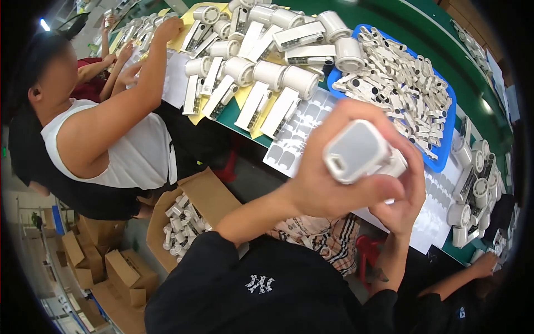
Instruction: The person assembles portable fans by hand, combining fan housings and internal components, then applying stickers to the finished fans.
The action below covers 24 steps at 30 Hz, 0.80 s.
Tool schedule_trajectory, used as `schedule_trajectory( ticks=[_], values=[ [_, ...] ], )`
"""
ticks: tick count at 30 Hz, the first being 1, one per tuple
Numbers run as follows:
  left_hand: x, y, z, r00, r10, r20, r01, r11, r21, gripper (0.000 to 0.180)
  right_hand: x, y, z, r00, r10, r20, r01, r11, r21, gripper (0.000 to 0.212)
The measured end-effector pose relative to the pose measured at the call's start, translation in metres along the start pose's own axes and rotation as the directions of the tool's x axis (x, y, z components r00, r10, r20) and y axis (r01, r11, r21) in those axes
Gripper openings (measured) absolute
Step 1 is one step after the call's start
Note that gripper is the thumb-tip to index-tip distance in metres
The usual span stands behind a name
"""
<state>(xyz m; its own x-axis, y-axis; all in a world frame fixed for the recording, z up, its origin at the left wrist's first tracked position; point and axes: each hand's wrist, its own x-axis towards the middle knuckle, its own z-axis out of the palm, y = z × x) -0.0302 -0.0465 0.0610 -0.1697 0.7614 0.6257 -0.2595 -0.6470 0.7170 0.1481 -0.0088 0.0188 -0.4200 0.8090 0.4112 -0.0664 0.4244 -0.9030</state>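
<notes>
Close in front of me, I hold up a white plastic device [361, 145] with a smooth light-grey end panel and a small oval slot. My left hand [317, 181] is closed around it, thumb across its near side and fingers curving over the top. My right hand [409, 209] is closed at the device's lower right, touching it; its fingertips are partly hidden. Behind my hands lies a sheet of grey die-cut stickers [305, 119]. Another sticker sheet [436, 203] is to the right of my right hand.
A blue tray [439, 162] is heaped with small white parts. White units with cylindrical heads [268, 75] stand in rows on yellow paper; more [479, 189] are at right. A co-worker [105, 128] works at left; another person's hand [485, 264] shows at right. An open carton [208, 195] holds white parts.
</notes>
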Motion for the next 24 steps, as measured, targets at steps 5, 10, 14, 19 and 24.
schedule_trajectory(
  ticks=[5, 10, 14, 19, 24],
  values=[
    [-0.007, 0.024, -0.061, 0.979, -0.144, 0.143, 0.089, 0.937, 0.337, 0.056, 0.052, -0.034, -0.023, 0.918, -0.307, 0.250, 0.382, 0.853, -0.356, 0.070],
    [-0.023, 0.040, -0.068, 0.898, -0.439, 0.024, 0.406, 0.848, 0.342, 0.067, 0.094, -0.051, -0.023, 0.804, -0.265, 0.533, 0.473, 0.828, -0.301, 0.065],
    [-0.023, 0.043, -0.071, 0.833, -0.553, 0.025, 0.448, 0.701, 0.556, 0.062, 0.112, -0.059, -0.004, 0.684, -0.226, 0.694, 0.549, 0.786, -0.285, 0.064],
    [-0.021, 0.038, -0.079, 0.864, -0.498, -0.076, 0.463, 0.726, 0.508, 0.057, 0.108, -0.067, 0.006, 0.843, -0.285, 0.457, 0.477, 0.789, -0.388, 0.060],
    [0.000, 0.039, -0.136, 0.914, -0.196, -0.355, 0.395, 0.624, 0.674, 0.061, 0.095, -0.047, -0.022, 0.908, -0.231, 0.348, 0.377, 0.812, -0.444, 0.056]
  ],
)
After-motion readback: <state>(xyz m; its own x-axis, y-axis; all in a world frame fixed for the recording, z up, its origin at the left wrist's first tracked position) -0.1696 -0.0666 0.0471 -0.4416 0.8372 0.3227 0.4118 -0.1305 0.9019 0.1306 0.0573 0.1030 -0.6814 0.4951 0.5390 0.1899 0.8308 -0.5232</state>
